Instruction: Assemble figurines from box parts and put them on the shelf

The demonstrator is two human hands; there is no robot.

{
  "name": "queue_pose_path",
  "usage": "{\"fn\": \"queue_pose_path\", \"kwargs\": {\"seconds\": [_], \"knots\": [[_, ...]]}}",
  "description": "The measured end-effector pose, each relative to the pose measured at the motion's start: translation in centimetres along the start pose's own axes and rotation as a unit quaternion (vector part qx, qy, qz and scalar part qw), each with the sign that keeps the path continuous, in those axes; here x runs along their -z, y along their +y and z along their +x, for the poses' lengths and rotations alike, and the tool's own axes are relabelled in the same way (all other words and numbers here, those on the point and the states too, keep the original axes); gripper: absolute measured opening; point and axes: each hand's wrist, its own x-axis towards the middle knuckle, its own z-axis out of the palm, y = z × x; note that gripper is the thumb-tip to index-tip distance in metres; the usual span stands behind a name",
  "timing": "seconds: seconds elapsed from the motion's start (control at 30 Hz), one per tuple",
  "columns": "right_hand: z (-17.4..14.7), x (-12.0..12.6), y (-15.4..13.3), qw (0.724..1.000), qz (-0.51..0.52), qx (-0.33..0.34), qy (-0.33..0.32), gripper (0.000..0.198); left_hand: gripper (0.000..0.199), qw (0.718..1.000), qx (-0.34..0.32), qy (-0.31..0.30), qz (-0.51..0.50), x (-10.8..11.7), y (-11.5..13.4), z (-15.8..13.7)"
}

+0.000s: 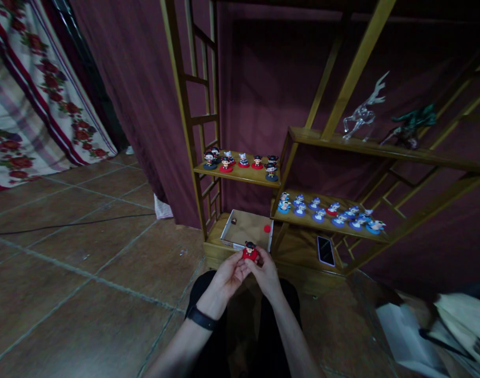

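Between my two hands is a small red figurine (pixel 250 252) with dark hair tied in two buns. My left hand (pixel 230 274), with a dark band at the wrist, has its fingers closed on the figurine's left side. My right hand (pixel 265 273) pinches it from the right. Just beyond, a shallow white-rimmed cardboard box (pixel 246 228) rests on the lowest shelf. It holds a small dark brown piece (pixel 233 221) at its left and a round red piece (pixel 267 229) at its right.
Several figurines (pixel 243 160) stand on the upper left shelf, and several blue-and-white ones (pixel 319 214) on the right shelf. A phone (pixel 325 251) lies below them. A clear deer ornament (pixel 362 113) and a dark green ornament (pixel 415 126) stand higher. A white box (pixel 409 336) sits at the lower right.
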Motion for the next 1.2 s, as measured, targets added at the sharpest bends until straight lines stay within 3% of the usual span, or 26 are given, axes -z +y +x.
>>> {"fn": "queue_pose_path", "kwargs": {"seconds": [0.57,0.87,1.2], "knots": [[-0.48,0.52,-0.13,0.997,-0.056,0.018,-0.043,0.042,0.026,0.989,-0.090,-0.001,0.121,0.62,0.07,-0.89],[-0.45,-0.03,-0.28,0.993,0.070,-0.047,-0.083,0.041,0.025,0.984,-0.113,0.013,0.140,0.48,0.35,-0.80],[-0.38,-0.09,-0.02,0.990,0.098,-0.059,-0.084,0.043,0.027,0.983,-0.123,0.006,0.135,0.98,-0.07,-0.41]]}}
